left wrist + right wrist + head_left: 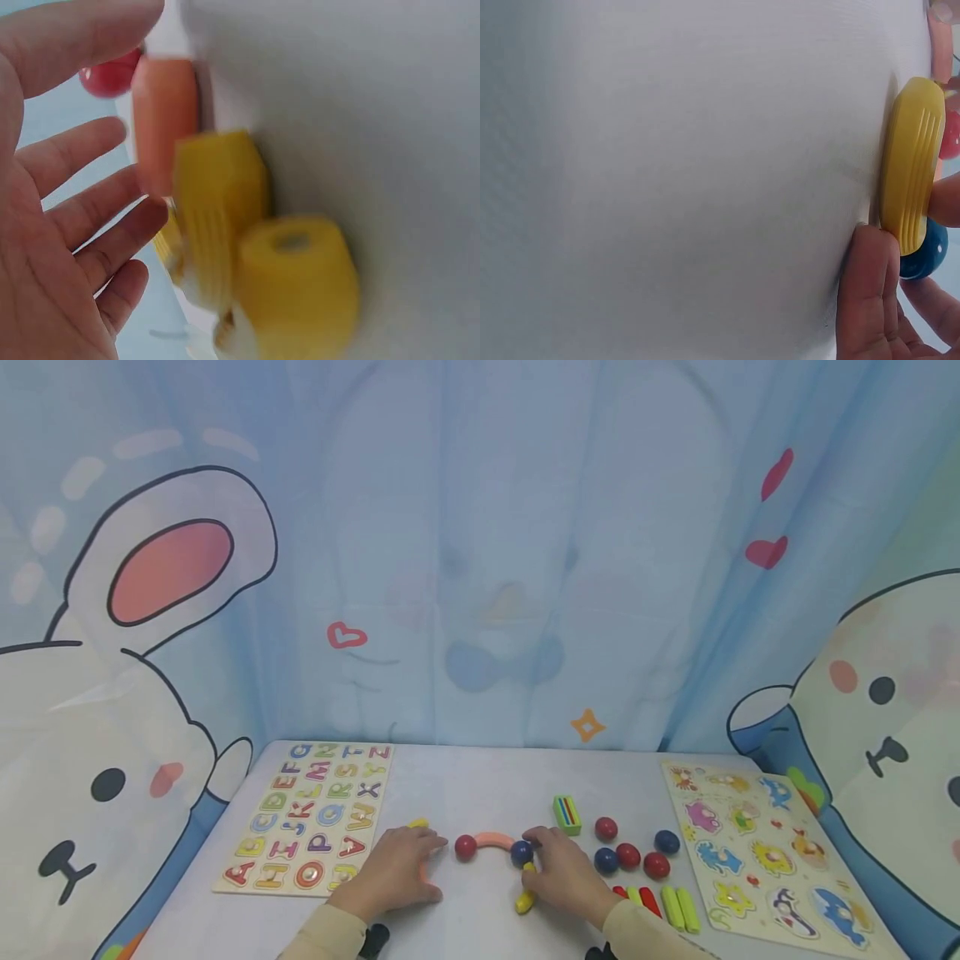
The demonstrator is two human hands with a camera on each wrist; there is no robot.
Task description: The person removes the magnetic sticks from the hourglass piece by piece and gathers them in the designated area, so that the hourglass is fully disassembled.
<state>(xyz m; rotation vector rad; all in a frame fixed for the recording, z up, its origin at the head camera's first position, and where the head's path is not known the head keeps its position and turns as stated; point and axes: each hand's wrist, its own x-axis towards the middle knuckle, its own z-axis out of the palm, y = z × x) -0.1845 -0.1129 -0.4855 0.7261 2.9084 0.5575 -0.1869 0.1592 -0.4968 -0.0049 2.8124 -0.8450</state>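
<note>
My right hand [564,872] has thumb and fingers on a ridged yellow stick [526,903], with a fingertip right at the blue ball [521,854]. In the right wrist view the yellow stick [911,165] lies low over the tabletop, the blue ball [926,251] at its end. From that ball a salmon curved stick [495,840] arches left to a red ball [465,847]. Fingers spread, my left hand [397,868] is beside a salmon stick [161,120] and yellow sticks [300,285], which are blurred in the left wrist view.
A letter puzzle board [318,818] lies to the left, an animal puzzle board [772,856] to the right. Loose red balls [656,865] and blue balls [667,842] sit right of my right hand, near green sticks [680,910] and a small green box [567,815].
</note>
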